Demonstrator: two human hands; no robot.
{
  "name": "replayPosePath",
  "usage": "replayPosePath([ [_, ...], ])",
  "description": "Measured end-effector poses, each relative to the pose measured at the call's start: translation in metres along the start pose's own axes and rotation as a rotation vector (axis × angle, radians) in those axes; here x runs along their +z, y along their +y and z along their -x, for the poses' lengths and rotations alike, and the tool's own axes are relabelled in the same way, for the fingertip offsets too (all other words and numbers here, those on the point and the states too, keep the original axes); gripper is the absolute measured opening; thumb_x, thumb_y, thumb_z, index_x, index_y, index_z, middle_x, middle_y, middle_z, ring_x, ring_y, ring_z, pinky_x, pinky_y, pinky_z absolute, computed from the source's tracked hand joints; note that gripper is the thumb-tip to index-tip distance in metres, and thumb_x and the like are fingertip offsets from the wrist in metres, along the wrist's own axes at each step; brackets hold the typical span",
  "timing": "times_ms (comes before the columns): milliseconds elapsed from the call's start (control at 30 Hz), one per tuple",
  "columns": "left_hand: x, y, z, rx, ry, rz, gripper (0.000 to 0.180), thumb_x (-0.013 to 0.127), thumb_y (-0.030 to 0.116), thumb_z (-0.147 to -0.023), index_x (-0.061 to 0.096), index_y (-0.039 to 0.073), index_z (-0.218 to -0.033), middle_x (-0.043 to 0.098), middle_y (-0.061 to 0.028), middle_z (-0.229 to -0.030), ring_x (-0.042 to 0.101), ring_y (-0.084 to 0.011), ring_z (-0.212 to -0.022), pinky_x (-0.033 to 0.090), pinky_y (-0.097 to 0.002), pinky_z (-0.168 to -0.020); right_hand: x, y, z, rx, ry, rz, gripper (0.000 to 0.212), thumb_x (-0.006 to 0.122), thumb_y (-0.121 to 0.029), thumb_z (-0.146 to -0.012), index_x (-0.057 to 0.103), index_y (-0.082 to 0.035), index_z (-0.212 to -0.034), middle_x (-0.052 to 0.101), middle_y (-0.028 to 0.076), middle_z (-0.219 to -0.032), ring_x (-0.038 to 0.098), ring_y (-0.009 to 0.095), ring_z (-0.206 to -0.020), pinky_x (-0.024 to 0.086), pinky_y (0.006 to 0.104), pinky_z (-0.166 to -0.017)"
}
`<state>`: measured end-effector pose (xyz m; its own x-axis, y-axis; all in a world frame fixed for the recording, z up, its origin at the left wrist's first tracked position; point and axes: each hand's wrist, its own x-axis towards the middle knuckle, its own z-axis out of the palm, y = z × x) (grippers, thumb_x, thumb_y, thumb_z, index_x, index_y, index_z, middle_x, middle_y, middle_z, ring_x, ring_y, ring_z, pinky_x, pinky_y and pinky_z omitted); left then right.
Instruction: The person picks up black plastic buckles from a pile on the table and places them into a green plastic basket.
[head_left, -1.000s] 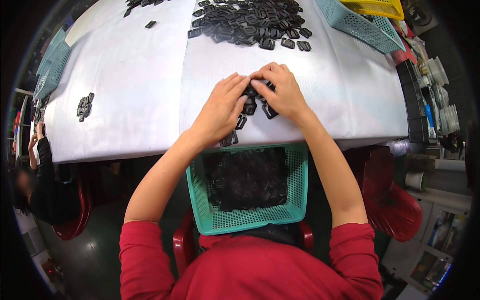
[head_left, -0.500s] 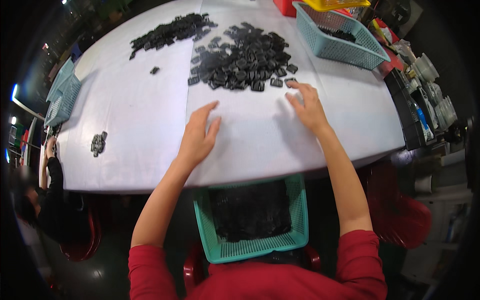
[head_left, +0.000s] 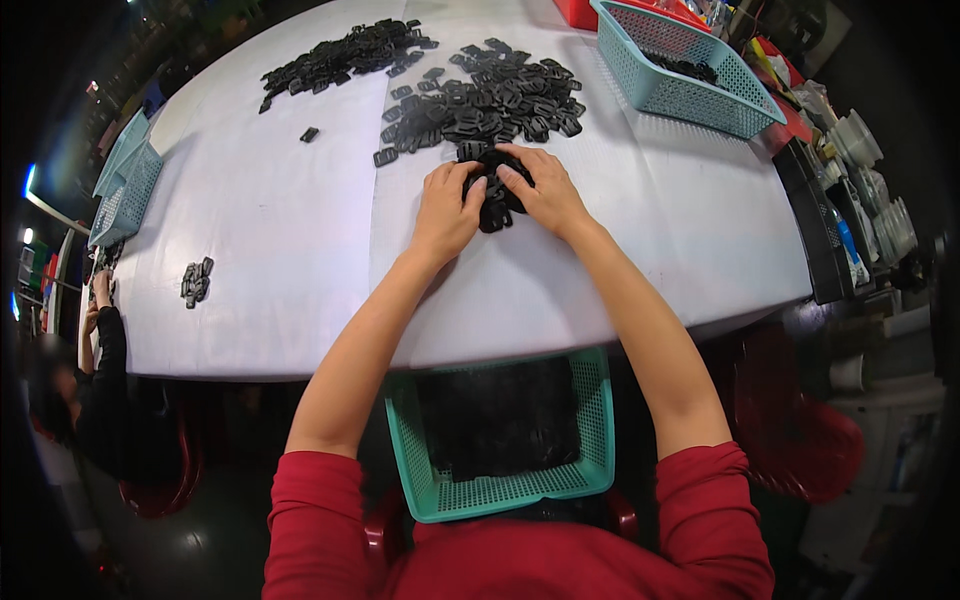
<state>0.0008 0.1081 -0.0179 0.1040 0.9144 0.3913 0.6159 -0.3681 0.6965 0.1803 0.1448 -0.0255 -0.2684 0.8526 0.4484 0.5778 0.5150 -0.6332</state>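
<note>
Between my two hands, at the near edge of a large heap of small black plastic buckles, a clump of the buckles is gathered on the white table. Curled fingers of my left hand close round its left side. My right hand cups the clump from the right, thumb and fingers bent over it. Some buckles stick out below the thumbs; those under the palms are hidden. In front of my body, below the table edge, a green basket holds a dark mass of black pieces.
Another black heap lies at the far left, with a single buckle and a small cluster nearer. A light-blue basket stands far right beside a black tray. Another person's hand works at the left edge.
Both hands have come together from apart, closing round a clump of buckles at the heap's near edge. The heap's near right edge has been drawn inward. A yellow tray has left the far-right basket's top.
</note>
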Motion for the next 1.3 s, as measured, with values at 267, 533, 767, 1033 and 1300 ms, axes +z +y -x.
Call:
replayPosePath([
  [267, -0.041, 0.031, 0.087, 0.077, -0.096, -0.209, 0.027, 0.058, 0.013, -0.09, 0.062, 0.007, -0.116, 0.045, -0.0185, -0.137, 0.034, -0.0396, -0.133, 0.028, -0.0441, -0.11, -0.032, -0.052, 0.082, -0.126, -0.04, 0.208, 0.028, 0.07, -0.033, -0.082, 0.065, -0.014, -0.102, 0.054, 0.014, -0.122, 0.048, 0.033, -0.119, 0.032, 0.049, -0.102],
  [533, -0.071, 0.048, 0.126, 0.174, 0.021, -0.259, 0.026, 0.067, 0.007, -0.082, 0.068, 0.01, -0.108, 0.058, -0.0082, -0.123, 0.048, -0.0304, -0.119, 0.04, -0.0411, -0.099, -0.06, -0.068, 0.111, -0.148, 0.086, 0.269, 0.026, 0.071, -0.022, -0.08, 0.068, -0.013, -0.104, 0.06, 0.008, -0.116, 0.054, 0.03, -0.11, 0.04, 0.0448, -0.095],
  [767, -0.058, 0.054, 0.128, 0.252, -0.074, -0.363, 0.033, 0.07, 0.019, -0.08, 0.068, 0.009, -0.112, 0.066, -0.0033, -0.106, 0.054, -0.0235, -0.103, 0.043, -0.0378, -0.09, -0.022, -0.106, 0.104, -0.214, 0.052, 0.152, 0.022, 0.07, -0.015, -0.078, 0.068, -0.011, -0.1, 0.064, 0.0, -0.104, 0.056, 0.022, -0.1, 0.043, 0.0373, -0.082],
  [1033, -0.062, 0.06, 0.126, 0.087, -0.037, -0.163, 0.028, 0.07, 0.011, -0.081, 0.07, 0.009, -0.109, 0.066, -0.0071, -0.1, 0.057, -0.0243, -0.089, 0.047, -0.0339, -0.078, -0.002, -0.094, 0.072, -0.219, 0.015, 0.236, 0.018, 0.068, -0.013, -0.079, 0.07, -0.01, -0.097, 0.067, 0.0, -0.102, 0.056, 0.021, -0.101, 0.042, 0.0372, -0.084],
  [1300, -0.084, 0.035, 0.107, 0.09, 0.159, -0.256, 0.023, 0.067, 0.008, -0.083, 0.07, 0.008, -0.105, 0.065, -0.0077, -0.103, 0.057, -0.026, -0.092, 0.046, -0.0365, -0.082, -0.022, -0.092, 0.075, -0.116, -0.036, 0.215, 0.018, 0.063, -0.008, -0.082, 0.072, -0.014, -0.096, 0.065, 0.0, -0.096, 0.056, 0.021, -0.097, 0.041, 0.0377, -0.082],
])
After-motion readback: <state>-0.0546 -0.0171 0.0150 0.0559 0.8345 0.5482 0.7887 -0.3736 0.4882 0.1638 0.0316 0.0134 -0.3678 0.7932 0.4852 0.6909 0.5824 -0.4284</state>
